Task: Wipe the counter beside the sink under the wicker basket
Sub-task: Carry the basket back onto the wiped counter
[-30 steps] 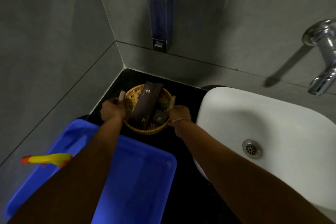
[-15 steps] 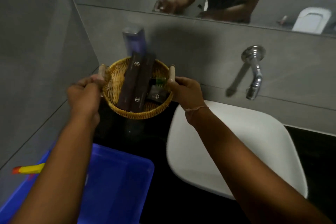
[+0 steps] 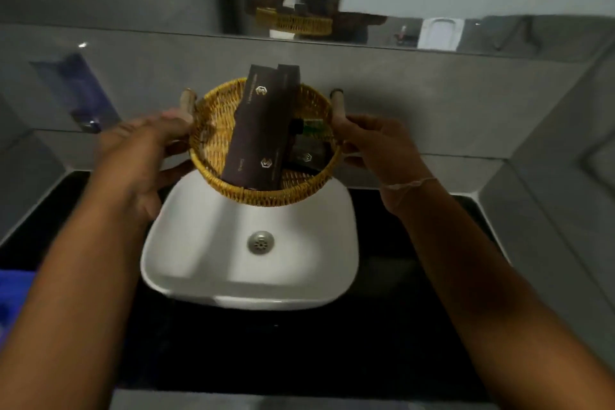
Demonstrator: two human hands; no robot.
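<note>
Hands both gripping the wicker basket [image 3: 266, 156] by its handles, left hand [image 3: 139, 156], right hand [image 3: 379, 150], held over the white sink [image 3: 206, 243]. Black surface [image 3: 399, 276] spreads below them, grey tiled walls [image 3: 432, 103] around.

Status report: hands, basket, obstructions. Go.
Left hand and right hand grip the wicker basket handles. Basket airborne over the sink. Nothing blocking.

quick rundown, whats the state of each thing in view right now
wicker basket: lifted, held over the sink by both handles
dark boxes: leaning inside the basket
left hand: shut on the left handle
right hand: shut on the right handle
sink: empty, dry-looking, drain open
counter: bare, not yet wiped
</note>
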